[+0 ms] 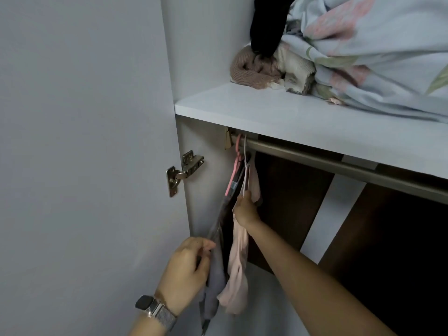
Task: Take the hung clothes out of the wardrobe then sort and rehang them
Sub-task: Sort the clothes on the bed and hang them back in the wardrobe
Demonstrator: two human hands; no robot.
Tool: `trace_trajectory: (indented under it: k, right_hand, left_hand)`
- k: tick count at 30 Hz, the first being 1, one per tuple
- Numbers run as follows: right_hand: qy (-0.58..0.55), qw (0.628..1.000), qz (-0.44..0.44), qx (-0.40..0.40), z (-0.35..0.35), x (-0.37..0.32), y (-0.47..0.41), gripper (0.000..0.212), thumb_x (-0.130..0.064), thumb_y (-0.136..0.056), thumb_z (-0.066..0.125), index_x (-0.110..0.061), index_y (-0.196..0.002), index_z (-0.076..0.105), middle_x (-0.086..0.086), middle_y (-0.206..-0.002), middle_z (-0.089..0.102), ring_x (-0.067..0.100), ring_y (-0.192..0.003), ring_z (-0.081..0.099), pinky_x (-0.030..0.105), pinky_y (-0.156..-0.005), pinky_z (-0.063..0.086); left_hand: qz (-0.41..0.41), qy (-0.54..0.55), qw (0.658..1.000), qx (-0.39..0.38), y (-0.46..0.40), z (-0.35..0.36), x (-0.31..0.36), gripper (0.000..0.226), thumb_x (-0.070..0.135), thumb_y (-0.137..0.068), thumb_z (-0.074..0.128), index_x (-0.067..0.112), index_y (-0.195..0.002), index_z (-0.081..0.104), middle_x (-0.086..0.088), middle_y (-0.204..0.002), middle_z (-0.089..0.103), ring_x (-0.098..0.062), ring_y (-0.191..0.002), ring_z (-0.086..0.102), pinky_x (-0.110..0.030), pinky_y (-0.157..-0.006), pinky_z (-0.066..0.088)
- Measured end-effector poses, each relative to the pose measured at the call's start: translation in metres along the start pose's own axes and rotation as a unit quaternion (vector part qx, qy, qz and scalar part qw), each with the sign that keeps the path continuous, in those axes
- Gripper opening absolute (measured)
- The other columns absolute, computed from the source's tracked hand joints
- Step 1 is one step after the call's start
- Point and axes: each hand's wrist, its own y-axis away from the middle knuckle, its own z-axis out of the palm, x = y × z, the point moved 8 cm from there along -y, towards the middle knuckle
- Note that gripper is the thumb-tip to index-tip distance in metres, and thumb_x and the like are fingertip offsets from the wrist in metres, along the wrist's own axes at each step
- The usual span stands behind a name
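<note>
two hangers (238,163) on rail (339,163) under white shelf (266,112)

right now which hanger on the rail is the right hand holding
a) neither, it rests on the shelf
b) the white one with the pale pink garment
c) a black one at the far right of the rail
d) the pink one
b: the right hand grips the lower end of the white hanger carrying the pale pink garment, while the pink hanger hangs just to its left.
</note>
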Motion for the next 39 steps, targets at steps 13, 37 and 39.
trace_trajectory:
  k: [13,37,39]
  right_hand:
    - [-0.221,0.965,0.098,-0.104,-0.013,0.036,0.041,0.018,0.000,-0.096,0.048,-0.003,-0.114,0.051,0.014,-0.103,0.056,0.019,-0.080,0.060,0.028,-0.071,0.054]
    - [-0.094,0.991,0.095,-0.025,-0.116,0.117,0.092,0.013,-0.012,-0.096,0.050,-0.020,-0.105,0.052,0.000,-0.098,0.059,0.014,-0.079,0.062,0.022,-0.064,0.051]
    - [-0.094,0.989,0.114,-0.017,-0.118,0.127,0.095,0.013,-0.012,-0.096,0.051,-0.020,-0.106,0.053,0.000,-0.098,0.060,0.015,-0.079,0.063,0.022,-0.065,0.052]
  left_hand:
    - [-0.031,0.042,0.998,-0.038,-0.006,0.023,-0.007,0.027,0.000,-0.084,0.055,0.026,-0.090,0.064,0.014,-0.091,0.060,0.006,-0.090,0.055,-0.002,-0.069,0.038]
    - [0.017,-0.183,0.979,-0.090,-0.124,0.110,-0.006,0.017,0.001,-0.093,0.038,-0.004,-0.099,0.053,-0.025,-0.091,0.064,-0.040,-0.080,0.064,-0.046,-0.070,0.052]
    - [0.020,-0.178,0.978,-0.107,-0.123,0.112,-0.013,0.016,0.008,-0.095,0.039,-0.002,-0.094,0.051,-0.025,-0.091,0.062,-0.040,-0.080,0.061,-0.046,-0.070,0.050]
